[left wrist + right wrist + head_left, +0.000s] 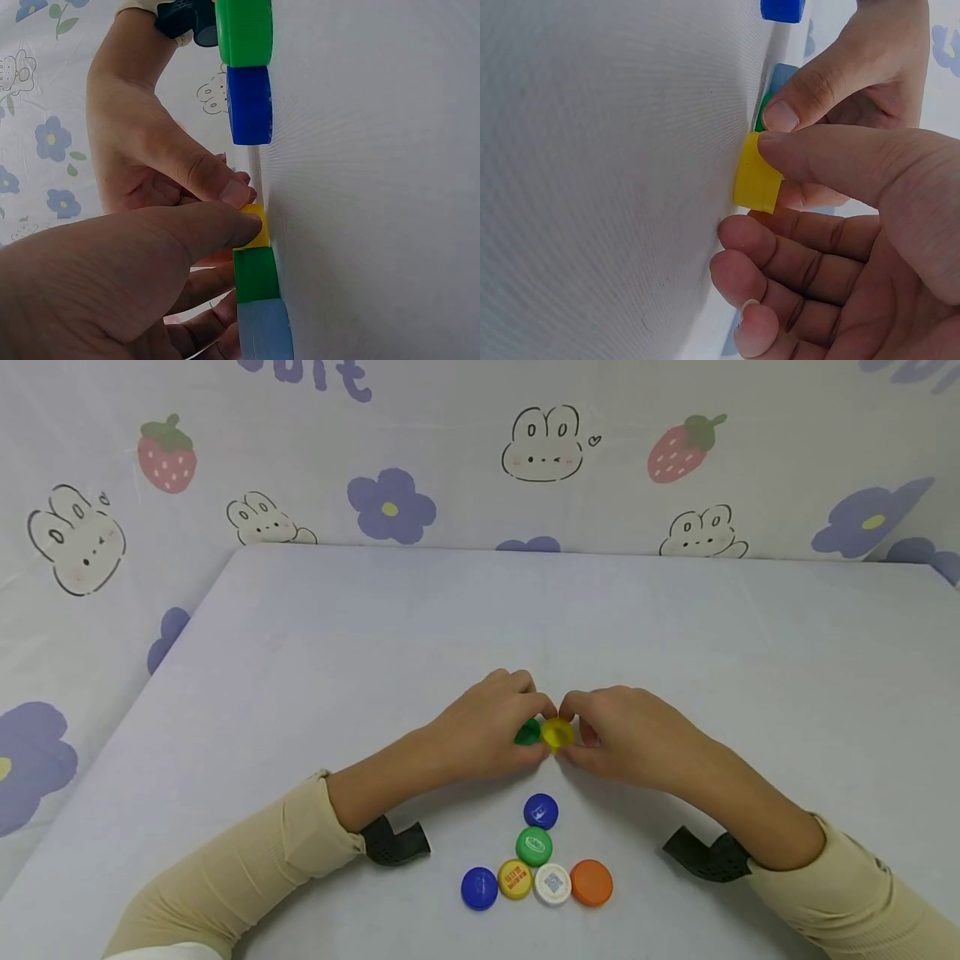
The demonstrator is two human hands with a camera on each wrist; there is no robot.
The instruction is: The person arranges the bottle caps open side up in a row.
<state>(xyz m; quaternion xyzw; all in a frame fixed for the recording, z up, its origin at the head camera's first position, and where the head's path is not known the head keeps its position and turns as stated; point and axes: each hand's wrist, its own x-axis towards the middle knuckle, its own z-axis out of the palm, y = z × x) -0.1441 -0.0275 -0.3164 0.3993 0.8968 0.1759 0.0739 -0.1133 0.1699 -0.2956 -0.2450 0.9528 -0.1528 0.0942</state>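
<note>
Between the two hands a yellow bottle cap (558,733) sits on the white table beside a green bottle cap (527,732). My left hand (491,727) curls over the green cap, its thumb and forefinger tips pinching the yellow cap's left edge. From the other side my right hand (637,735) holds the yellow cap between thumb and forefinger, the fingertips of both hands almost meeting. The left wrist view shows a light blue cap (264,330) in line beyond the green one; the left hand hides it from the head view.
Nearer the body lie a blue cap (541,811) and a light green cap (534,846), above a row of blue (479,888), yellow (515,879), white (552,884) and orange (592,882) caps. A patterned cloth (450,435) hangs behind the table.
</note>
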